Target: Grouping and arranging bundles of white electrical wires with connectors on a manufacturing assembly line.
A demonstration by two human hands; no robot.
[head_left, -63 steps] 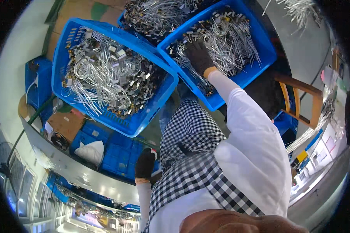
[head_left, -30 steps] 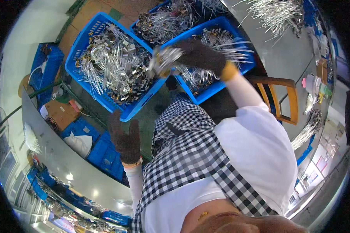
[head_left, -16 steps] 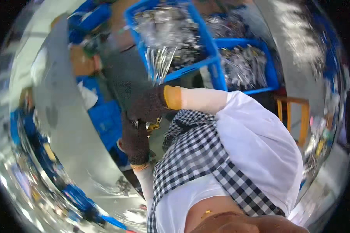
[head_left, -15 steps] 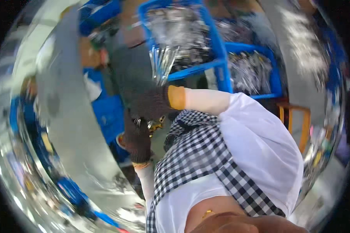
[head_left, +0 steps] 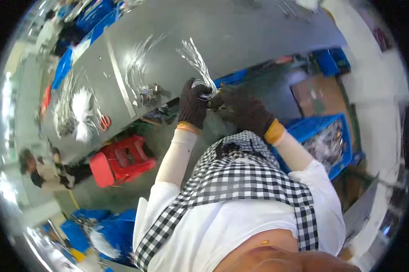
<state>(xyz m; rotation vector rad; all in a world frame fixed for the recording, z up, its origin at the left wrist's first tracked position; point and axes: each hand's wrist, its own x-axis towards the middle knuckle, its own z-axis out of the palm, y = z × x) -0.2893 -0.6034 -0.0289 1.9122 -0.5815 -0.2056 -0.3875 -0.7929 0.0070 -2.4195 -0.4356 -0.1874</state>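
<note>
The person holds a bundle of thin white wires (head_left: 199, 68) over the near edge of the long grey table (head_left: 240, 36). The left hand (head_left: 193, 103), in a dark knitted glove, is closed around the bundle's lower end, so that the loose ends fan up and away over the table. The right hand (head_left: 243, 109), gloved the same, is pressed against the bundle's base just beside the left hand; whether its fingers pinch the wires or only steady them cannot be told.

On the table, left of the bundle, lie more wire bunches (head_left: 138, 75), then a white tuft (head_left: 82, 113) and red-handled scissors (head_left: 105, 121). A red stool (head_left: 123, 158) stands below the table edge, and a blue crate (head_left: 326, 140) of wire parts sits to the right of the hands.

The risk here seems to be the fanned ends: a loose grip could let strands slip out, and they could tangle with the bunches already lying on the table.
</note>
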